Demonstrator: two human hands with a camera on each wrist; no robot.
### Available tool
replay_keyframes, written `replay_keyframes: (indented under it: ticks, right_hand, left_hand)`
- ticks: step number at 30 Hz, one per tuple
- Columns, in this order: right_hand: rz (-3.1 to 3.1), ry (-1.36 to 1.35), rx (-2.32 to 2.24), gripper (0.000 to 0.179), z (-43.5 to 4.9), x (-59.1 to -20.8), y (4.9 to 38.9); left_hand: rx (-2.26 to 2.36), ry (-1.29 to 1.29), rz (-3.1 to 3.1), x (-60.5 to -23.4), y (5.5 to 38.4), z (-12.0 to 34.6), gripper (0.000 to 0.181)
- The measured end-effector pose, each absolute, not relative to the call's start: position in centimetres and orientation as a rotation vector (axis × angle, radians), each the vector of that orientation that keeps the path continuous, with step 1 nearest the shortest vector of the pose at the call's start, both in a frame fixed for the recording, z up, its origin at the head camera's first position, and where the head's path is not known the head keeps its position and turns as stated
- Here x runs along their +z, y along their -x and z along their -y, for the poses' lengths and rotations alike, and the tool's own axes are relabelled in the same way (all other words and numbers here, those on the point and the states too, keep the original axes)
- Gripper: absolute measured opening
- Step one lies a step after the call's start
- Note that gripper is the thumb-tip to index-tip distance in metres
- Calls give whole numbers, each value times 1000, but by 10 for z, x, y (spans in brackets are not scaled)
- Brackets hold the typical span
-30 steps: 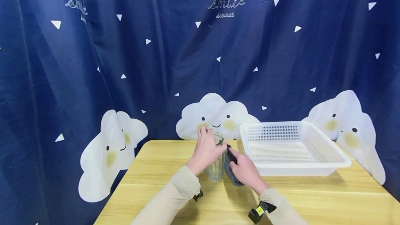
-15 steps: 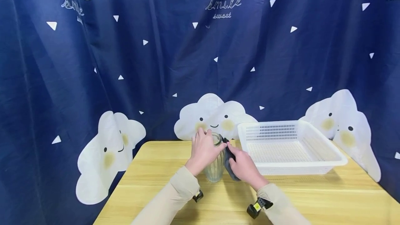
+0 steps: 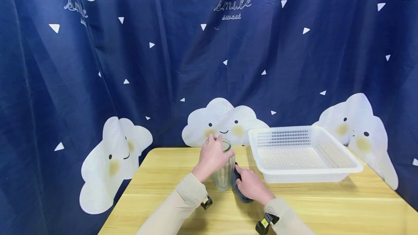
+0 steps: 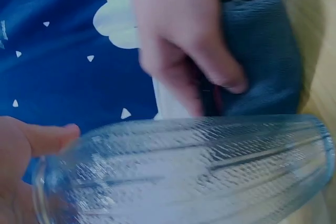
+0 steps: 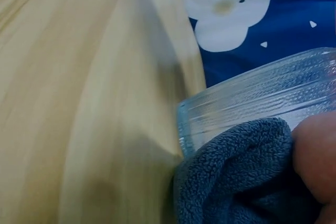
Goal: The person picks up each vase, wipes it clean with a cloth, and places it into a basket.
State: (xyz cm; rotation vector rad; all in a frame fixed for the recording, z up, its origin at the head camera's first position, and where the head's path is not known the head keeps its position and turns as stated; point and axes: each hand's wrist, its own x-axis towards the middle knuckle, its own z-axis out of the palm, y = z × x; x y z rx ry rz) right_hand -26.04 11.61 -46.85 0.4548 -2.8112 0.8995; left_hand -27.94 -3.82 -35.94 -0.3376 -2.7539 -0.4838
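Note:
A tall clear ribbed glass vase (image 3: 223,180) stands upright on the wooden table. My left hand (image 3: 212,158) grips it near the rim, with the thumb on the near side. In the left wrist view, that thumb (image 4: 52,137) lies along the neck of the vase (image 4: 205,166). Right beside the glass, my right hand (image 3: 254,185) holds a blue-grey terry cloth (image 3: 241,193), which hangs below the fingers. A dark strip shows between the right fingers and the cloth (image 4: 262,51). From the right wrist, the folded cloth (image 5: 231,166) overlaps the lower part of the vase (image 5: 252,98).
A white plastic basket (image 3: 313,172) with perforated walls stands at the right rear of the wooden table (image 3: 169,177). Behind the table hangs a navy curtain (image 3: 163,64) printed with clouds and triangles.
My right hand and the cloth have moved down along the vase's side, from near the rim to lower on the glass. My left hand keeps its hold near the rim.

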Motion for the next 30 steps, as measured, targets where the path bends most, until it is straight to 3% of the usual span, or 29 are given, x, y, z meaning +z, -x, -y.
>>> replay_keyframes:
  ticks: [11,22,30]
  right_hand:
    - [2735,-403,1158,54,-118,-455,253]
    - [2507,-392,1033,56,-123,-407,244]
    - [2546,-401,960,59,-117,-418,248]
  left_hand:
    - [-412,388,2742,-355,274,37,68]
    - [-417,495,2684,-360,278,37,75]
    - [-425,506,2643,-369,281,38,70]
